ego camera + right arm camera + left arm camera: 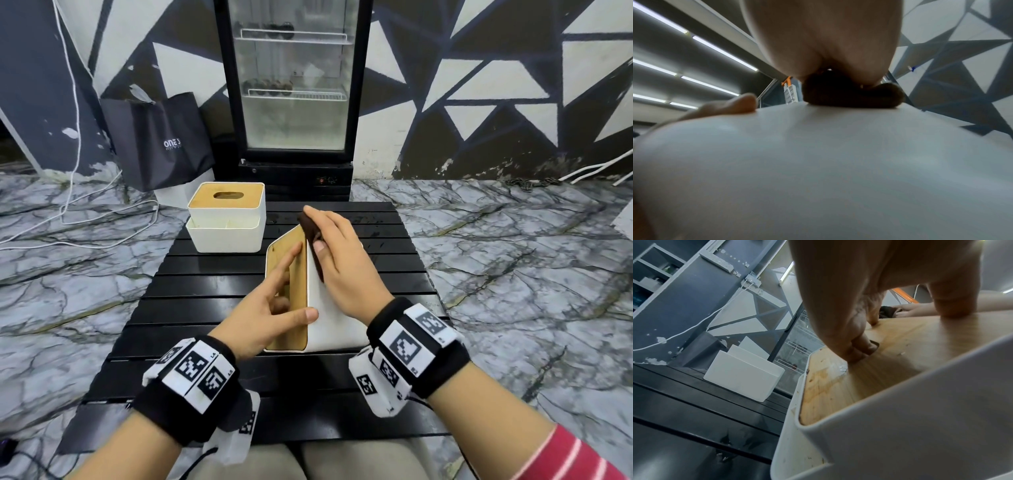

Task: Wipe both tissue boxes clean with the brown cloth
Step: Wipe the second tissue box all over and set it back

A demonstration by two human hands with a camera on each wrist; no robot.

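Your left hand (pixel 270 308) steadies the near box (pixel 329 322), which lies tipped on its side mid-table (pixel 376 274). Its fingers curl into the lid slot (pixel 873 344) and its thumb sits on the upper edge. Your right hand (pixel 342 260), fingers extended, presses the cloth (pixel 310 229) onto the upturned white side. The far box (pixel 226 219) stands upright, far left.

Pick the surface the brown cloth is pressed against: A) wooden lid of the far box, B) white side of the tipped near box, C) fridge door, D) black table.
B: the right hand presses the brown cloth onto the upturned white side of the tipped near box.
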